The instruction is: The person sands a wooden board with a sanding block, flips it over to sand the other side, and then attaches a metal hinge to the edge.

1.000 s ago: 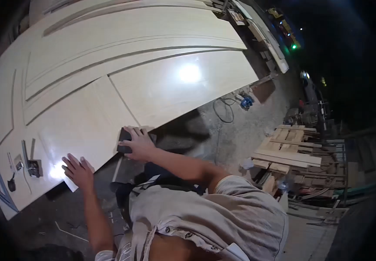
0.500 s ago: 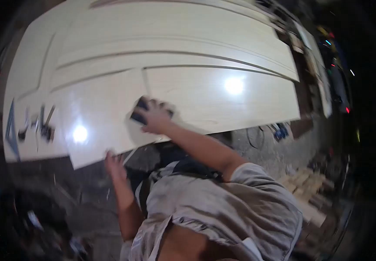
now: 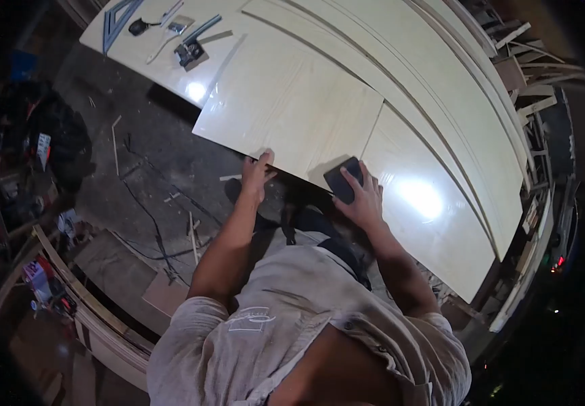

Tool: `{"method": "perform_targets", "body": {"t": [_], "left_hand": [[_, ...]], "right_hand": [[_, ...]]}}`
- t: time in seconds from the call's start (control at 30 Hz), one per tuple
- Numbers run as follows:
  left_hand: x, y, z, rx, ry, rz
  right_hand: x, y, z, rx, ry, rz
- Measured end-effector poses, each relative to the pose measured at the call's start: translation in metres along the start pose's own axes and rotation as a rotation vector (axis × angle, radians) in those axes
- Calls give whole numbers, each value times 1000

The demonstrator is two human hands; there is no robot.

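My right hand (image 3: pixel 365 199) is closed around a dark sanding block (image 3: pixel 344 180), which rests on a pale wooden panel (image 3: pixel 285 101) close to its near edge. A straight seam between this panel and a second pale panel (image 3: pixel 434 210) runs just beyond the block. At the near edge of the first panel is my left hand (image 3: pixel 257 177), its fingers apart and a fingertip touching the edge. Part of the block is hidden under my right fingers.
At the upper left of the table lie a blue triangular square (image 3: pixel 118 24), a black-headed tool (image 3: pixel 189 53) and a white-handled brush (image 3: pixel 165 42). Cables (image 3: pixel 153 223) and wood offcuts lie on the floor at left. Scrap wood (image 3: pixel 532 74) is piled at the far right.
The view has turned and moved, so the tools now appear higher up. The sanding block has moved nearer the panel's front edge in my right hand. My left hand remains at that edge.
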State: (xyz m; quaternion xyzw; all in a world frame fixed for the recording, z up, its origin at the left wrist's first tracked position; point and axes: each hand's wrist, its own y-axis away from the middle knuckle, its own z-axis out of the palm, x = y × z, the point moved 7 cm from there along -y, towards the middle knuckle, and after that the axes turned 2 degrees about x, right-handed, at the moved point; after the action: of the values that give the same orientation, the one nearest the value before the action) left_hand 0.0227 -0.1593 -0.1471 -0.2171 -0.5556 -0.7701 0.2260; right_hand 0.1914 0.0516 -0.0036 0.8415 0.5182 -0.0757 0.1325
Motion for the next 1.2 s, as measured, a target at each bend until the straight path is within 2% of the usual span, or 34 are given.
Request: {"method": "perform_targets", "body": {"t": [0.1, 0.27, 0.63, 0.8, 0.87, 0.97, 1.07, 1.2], "left_hand": [[7, 0, 7, 111, -3, 28], [3, -5, 5, -25, 70, 68], [8, 2, 1, -10, 48, 72], [23, 1, -64, 81, 30, 137], [33, 8, -84, 45, 21, 153], [31, 3, -94, 39, -96, 67], [32, 5, -78, -14, -151, 22], [25, -11, -62, -78, -159, 24]], "right_hand": [[0, -30, -5, 33, -28, 33], [16, -57, -20, 64, -133, 164], [76, -6, -26, 131, -351, 276], [90, 10, -23, 144, -363, 326], [85, 8, -18, 150, -405, 332], [64, -5, -10, 192, -432, 288], [32, -22, -4, 216, -357, 222], [7, -38, -1, 125, -233, 223]]}}
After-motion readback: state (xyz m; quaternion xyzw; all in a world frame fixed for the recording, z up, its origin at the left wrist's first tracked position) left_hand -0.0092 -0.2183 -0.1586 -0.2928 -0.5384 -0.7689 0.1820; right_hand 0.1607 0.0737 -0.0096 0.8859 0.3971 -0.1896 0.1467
